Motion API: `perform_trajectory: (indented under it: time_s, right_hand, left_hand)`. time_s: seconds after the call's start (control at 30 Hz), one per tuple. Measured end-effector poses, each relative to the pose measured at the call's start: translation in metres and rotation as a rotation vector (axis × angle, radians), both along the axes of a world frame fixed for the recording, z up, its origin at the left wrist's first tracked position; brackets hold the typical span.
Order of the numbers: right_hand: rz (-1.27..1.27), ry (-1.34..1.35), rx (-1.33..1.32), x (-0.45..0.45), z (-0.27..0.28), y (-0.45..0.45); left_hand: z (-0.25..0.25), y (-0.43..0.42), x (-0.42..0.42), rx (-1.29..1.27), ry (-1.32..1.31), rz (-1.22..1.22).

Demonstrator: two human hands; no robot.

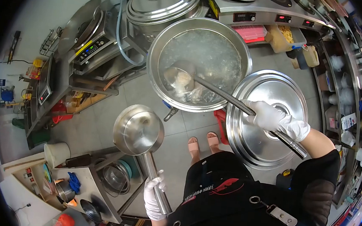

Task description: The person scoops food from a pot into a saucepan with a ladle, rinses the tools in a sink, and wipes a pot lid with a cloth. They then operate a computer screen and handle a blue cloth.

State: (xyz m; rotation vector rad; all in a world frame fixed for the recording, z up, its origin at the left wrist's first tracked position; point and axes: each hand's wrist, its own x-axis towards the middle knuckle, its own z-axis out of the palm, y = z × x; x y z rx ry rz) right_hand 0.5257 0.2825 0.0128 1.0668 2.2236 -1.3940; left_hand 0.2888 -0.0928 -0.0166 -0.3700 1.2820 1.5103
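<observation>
Wearing a black apron (222,186) right up under the camera, with a red and white print on the front and a clip strap (284,216) up by the shoulder. Got the left hand (155,198), white-gloved, closed around the handle of a deep metal dipper (139,130), holding it out over the tiled floor (131,92) with the cup end pointing away from the body. Got the right hand (270,118), gloved too, wrapped around a long ladle (239,102) partway along the handle, leaving the tail end poking out behind the fist. Can see the ladle's bowl down in the big pot (153,64), toward the near left edge, in cloudy water (203,46) with some pale lumps (185,80) in and around it. Couldn't name those lumps, honestly. Running the ladle handle over the pot's near right edge and on above a big round lid (257,140), just beside the pot. Can also spot a tap (171,113) at the pot's near edge and pink slippers (193,145) down on the tiles. Past the pot's far left edge, got another lidded pot (163,9). Below the counter's (240,9) front edge, got pink boxes (249,32) and a tub (276,39) of yellow bits.
</observation>
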Motion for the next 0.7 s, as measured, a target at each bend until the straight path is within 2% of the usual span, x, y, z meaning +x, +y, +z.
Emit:
perform_trajectory:
  time_s: [0.07,0.2,0.3,0.37,0.5,0.57,0.7]
  right_hand:
    - [0.002,0.144,0.023,0.009,-0.005,-0.003]
    - [0.105,0.267,0.144,0.023,-0.016,-0.009]
    - [0.066,0.144,0.013,0.018,0.025,-0.012]
    - [-0.051,-0.157,-0.219,0.011,0.058,-0.009]
    - [-0.144,-0.064,-0.363,0.035,0.064,0.002]
    - [-0.258,-0.043,-0.518,0.04,0.075,0.005]
    - [-0.325,-0.038,-0.409,0.044,0.082,0.006]
  left_hand:
    - [-0.001,-0.005,0.0,0.007,-0.017,0.004]
    - [-0.001,-0.009,0.0,0.007,-0.028,0.015]
    - [0.001,-0.009,0.0,0.006,-0.03,0.018]
    - [0.001,-0.009,0.001,0.017,-0.036,0.017]
    - [0.0,-0.01,0.0,0.03,-0.042,0.006]
    - [0.001,-0.009,0.001,0.034,-0.041,0.014]
    - [-0.002,-0.008,-0.002,0.053,-0.052,0.01]
